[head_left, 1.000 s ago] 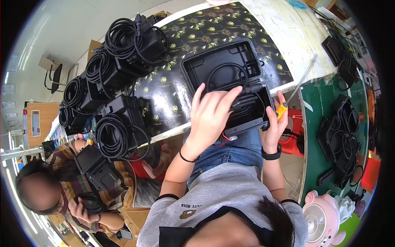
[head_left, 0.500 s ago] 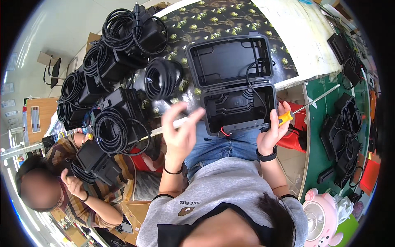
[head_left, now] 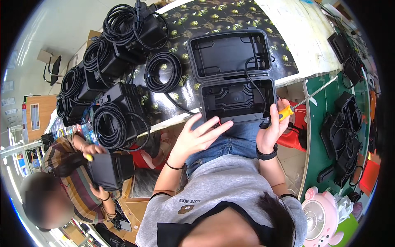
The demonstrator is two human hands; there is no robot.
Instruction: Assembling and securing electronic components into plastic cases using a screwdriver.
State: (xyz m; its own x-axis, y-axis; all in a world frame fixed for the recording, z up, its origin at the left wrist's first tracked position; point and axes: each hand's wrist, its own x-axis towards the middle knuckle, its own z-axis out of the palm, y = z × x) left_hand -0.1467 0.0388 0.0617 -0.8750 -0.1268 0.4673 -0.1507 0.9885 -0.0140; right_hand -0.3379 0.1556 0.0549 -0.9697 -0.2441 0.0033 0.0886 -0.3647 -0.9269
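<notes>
Matt plastic, shiny metal, braided cable

The open black case (head_left: 236,88) looks matt plastic; the screwdriver (head_left: 306,100) has a glossy orange handle and bright metal shaft; the coiled cable (head_left: 163,72) at its nine o'clock looks braided.

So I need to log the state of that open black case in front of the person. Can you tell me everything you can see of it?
The open black case looks like moulded hard plastic, with rounded corners and ribbed insides. Its lid is swung fully back and lies on the dark patterned table. The deeper base juts past the table edge over the person's lap. A thin black cable loops from the lid into the base. The left hand is spread at the base's near edge; the right hand, holding a yellow-handled screwdriver, is at its right corner.
</notes>
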